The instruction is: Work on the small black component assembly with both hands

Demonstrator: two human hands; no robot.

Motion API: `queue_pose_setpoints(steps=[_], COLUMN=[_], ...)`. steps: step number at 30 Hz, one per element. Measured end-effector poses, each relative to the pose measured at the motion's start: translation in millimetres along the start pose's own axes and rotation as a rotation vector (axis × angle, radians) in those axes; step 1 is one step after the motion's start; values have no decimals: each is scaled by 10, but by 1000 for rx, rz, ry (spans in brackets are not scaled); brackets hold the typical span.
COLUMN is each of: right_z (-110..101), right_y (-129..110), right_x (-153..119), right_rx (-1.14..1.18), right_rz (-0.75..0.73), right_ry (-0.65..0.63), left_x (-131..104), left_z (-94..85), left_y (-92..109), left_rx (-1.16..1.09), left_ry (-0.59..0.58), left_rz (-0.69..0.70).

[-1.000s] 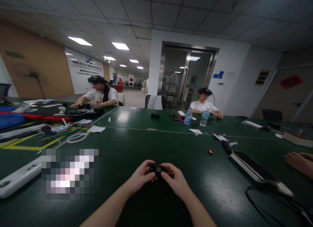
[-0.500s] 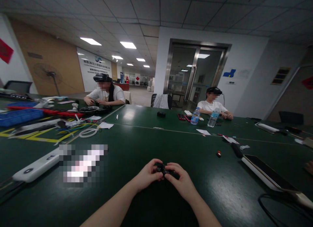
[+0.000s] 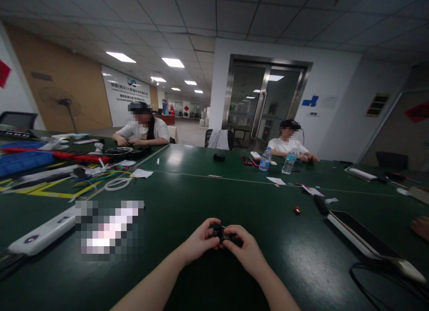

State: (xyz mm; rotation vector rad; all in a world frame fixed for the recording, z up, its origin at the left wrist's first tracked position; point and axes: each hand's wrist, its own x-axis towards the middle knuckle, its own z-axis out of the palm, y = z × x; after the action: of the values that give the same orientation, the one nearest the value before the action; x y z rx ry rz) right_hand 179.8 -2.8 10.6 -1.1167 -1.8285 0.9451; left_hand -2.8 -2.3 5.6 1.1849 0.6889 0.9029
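A small black object (image 3: 219, 232) is between my hands, low in the middle of the head view and over the dark green table (image 3: 187, 199). My left hand (image 3: 203, 240) grips its left side with thumb and fingers. On the other side, my right hand (image 3: 244, 245) pinches it, thumb in front and fingers behind. Fingers cover much of the object, and its exact kind does not show. Nearest to the right lies a tiny red-and-silver item (image 3: 296, 210).
Left are a white power strip (image 3: 40, 235), a blurred-out bright panel (image 3: 114, 228), cables (image 3: 117, 183) and blue trays (image 3: 27, 162). At right lies a phone-like slab (image 3: 363, 233). Bottles (image 3: 264, 160) and a black box (image 3: 219, 157) stand farther off. Two people sit across.
The view has shifted slightly, so the surroundings sit a little farther left. My right fingers and thumb have moved slightly on the black object; both hands still hold it.
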Motion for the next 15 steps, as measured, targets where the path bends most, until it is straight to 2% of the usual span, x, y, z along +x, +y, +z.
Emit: queue_pose_setpoints(steps=[6,15], right_z=[-16,4], right_y=[-37,-91], right_x=[-18,-38], right_rx=[-16,-12], right_rz=[39,13], right_ry=[7,35], left_x=[-6,-27], left_z=[17,23], left_y=[27,59], left_rx=[3,67], left_ry=[-7,7], left_rz=[-13,-16])
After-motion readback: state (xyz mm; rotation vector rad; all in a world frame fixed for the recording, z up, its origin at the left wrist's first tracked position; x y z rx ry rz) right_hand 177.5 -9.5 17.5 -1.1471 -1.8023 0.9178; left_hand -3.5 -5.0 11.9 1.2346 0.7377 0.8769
